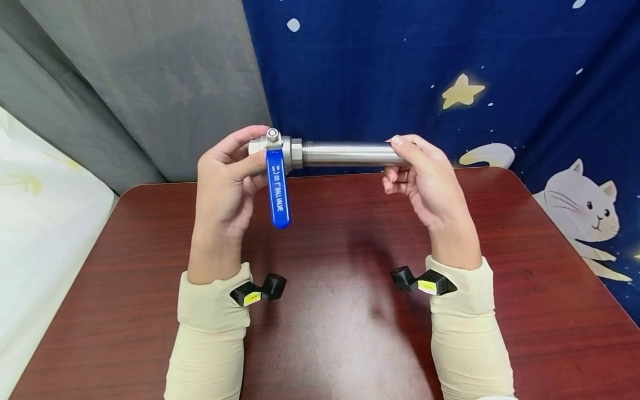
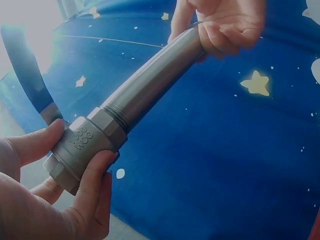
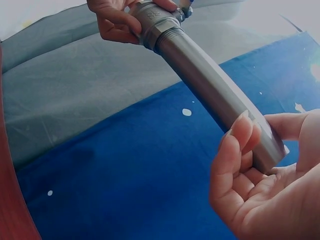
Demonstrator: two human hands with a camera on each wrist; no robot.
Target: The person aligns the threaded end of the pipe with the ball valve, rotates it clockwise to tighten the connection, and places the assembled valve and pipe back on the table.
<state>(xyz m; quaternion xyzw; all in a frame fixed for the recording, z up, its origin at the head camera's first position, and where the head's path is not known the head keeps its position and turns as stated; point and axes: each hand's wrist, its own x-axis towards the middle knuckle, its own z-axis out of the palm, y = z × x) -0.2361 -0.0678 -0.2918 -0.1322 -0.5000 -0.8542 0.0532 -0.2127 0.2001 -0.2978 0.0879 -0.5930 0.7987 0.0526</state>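
Note:
A steel ball valve (image 1: 286, 145) with a blue lever handle (image 1: 278, 189) is gripped by my left hand (image 1: 225, 183), thumb and fingers around its body. Raised lettering shows on the valve body (image 2: 82, 142) in the left wrist view. From the valve's right side extends a steel pipe (image 1: 350, 154), its threaded end entering the valve's hex collar with some threads still visible. My right hand (image 1: 430, 178) pinches the pipe's far end between thumb and fingers. In the right wrist view the pipe (image 3: 215, 82) slants down into that hand. Valve and pipe are held level above the table's back edge.
Beneath the hands is a dark red wooden table (image 1: 320, 333). Behind it hang a grey curtain (image 1: 165, 83) and a blue curtain (image 1: 360, 66) with stars and a cat print. White cloth (image 1: 45, 222) lies at the left. A small black camera sits on each wrist.

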